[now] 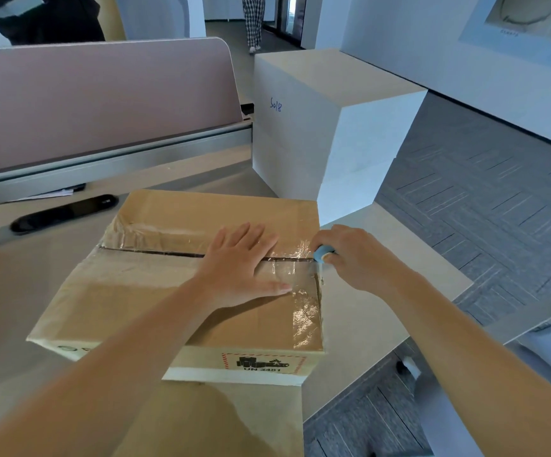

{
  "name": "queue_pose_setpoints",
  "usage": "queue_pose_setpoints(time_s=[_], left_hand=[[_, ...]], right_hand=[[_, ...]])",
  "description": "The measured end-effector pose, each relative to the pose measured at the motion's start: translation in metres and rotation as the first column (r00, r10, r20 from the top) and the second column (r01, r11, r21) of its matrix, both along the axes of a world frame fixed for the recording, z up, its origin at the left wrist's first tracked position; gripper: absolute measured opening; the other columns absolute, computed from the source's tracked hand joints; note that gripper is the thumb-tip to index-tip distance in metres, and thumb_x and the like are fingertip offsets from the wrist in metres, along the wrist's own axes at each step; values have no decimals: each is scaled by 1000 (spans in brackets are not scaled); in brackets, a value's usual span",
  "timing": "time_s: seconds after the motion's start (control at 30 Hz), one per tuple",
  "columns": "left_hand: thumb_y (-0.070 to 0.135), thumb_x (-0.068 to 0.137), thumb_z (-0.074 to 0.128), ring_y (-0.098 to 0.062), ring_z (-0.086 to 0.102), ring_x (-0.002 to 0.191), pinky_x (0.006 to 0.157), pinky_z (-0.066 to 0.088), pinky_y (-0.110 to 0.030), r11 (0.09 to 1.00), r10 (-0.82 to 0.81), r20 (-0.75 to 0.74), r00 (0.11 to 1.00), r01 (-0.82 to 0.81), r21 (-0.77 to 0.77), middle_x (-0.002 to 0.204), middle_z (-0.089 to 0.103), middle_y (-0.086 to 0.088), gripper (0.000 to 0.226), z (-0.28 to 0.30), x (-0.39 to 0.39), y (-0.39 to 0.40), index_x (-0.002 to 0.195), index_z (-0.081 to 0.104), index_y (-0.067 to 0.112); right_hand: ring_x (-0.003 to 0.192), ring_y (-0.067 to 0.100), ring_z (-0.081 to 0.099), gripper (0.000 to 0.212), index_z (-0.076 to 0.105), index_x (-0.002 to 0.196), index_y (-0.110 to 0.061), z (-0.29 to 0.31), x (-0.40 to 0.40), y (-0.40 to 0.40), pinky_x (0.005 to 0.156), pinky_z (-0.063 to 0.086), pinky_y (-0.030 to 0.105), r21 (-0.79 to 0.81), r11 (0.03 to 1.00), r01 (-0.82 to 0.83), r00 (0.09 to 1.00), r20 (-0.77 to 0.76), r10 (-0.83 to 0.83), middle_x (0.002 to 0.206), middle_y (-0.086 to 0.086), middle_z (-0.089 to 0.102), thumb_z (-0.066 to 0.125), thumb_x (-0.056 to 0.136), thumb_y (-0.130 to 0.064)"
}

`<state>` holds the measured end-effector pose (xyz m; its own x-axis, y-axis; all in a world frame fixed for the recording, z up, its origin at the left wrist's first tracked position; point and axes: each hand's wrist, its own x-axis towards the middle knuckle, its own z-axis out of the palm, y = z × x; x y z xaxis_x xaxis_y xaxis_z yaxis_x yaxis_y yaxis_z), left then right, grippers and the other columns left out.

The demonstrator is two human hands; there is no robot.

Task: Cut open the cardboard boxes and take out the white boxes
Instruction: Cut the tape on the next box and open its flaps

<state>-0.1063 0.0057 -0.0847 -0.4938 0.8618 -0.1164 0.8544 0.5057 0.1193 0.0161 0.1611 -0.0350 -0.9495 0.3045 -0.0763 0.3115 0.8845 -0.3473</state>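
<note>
Brown corrugated cardboard, sealed with clear glossy tape, makes up the square box (182, 282) that sits on the pale beige desk (376, 308) directly in front of the person. Its top flaps meet in a dark seam that runs from left to right, and the tape (304, 311) wrinkles and shines along the seam and down the right edge. A red-bordered hazard label (262, 361) marked UN 3481 shows on the near side wall.

The left hand (241, 265) lies flat on the box top, fingers straight and spread, palm pressing down across the seam. The right hand (355, 258) is at the box's right edge, fingers curled round a small light-blue cutter (323, 252) whose tip meets the tape where the seam reaches the edge; the blade itself is too small to make out.

Behind the cardboard box, on the far right of the desk, stands a stack of large plain white boxes (333, 127); the top one bears blue handwriting, "S018", on its left face. A black elongated object (64, 212) lies on the desk to the left, and a dusty-pink partition panel (102, 100) rises along the far side. Grey patterned carpet (498, 209) covers the floor at right.
</note>
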Motion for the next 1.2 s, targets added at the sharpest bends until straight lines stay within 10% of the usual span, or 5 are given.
queue_pose_setpoints(time_s=[0.47, 0.7, 1.0, 1.2], left_hand=[[74, 59, 38, -13, 1, 144, 114, 1, -30, 973, 28, 243, 970, -82, 217, 156, 10, 4, 103, 13, -14, -18, 147, 20, 23], [88, 45, 26, -16, -1, 144, 116, 4, -37, 997, 75, 111, 991, -75, -7, 157, 0, 4, 118, 22, -74, -90, 148, 12, 30], [96, 21, -19, -16, -2, 144, 115, -3, -32, 995, 68, 18, 998, -66, -75, 158, -2, 1, 142, 14, -80, -144, 147, 2, 35], [92, 60, 17, -18, 2, 145, 115, 1, -36, 935, 356, 37, 934, -356, -7, 157, 4, 1, 105, 9, -59, -175, 147, 8, 34]], right_hand=[[67, 4, 51, 21, 50, 74, -21, 2, 10, -29, 57, 39, 11, -515, 818, 255, 789, -378, -484, 73, -10, 55, 67, 79, -10], [72, 1, 50, 20, 47, 81, -25, -21, -8, -118, 60, 41, 10, -738, 634, 230, 659, -361, -660, 81, -15, 52, 63, 84, -14], [74, -5, 51, 16, 50, 88, -24, -38, -25, -155, 63, 38, 11, -582, 773, 253, 657, -483, -579, 78, -22, 52, 63, 84, -16], [72, -8, 52, 19, 50, 84, -23, -33, -46, -166, 65, 38, 3, -571, 813, 112, 676, -556, -484, 77, -20, 51, 62, 83, -9]])
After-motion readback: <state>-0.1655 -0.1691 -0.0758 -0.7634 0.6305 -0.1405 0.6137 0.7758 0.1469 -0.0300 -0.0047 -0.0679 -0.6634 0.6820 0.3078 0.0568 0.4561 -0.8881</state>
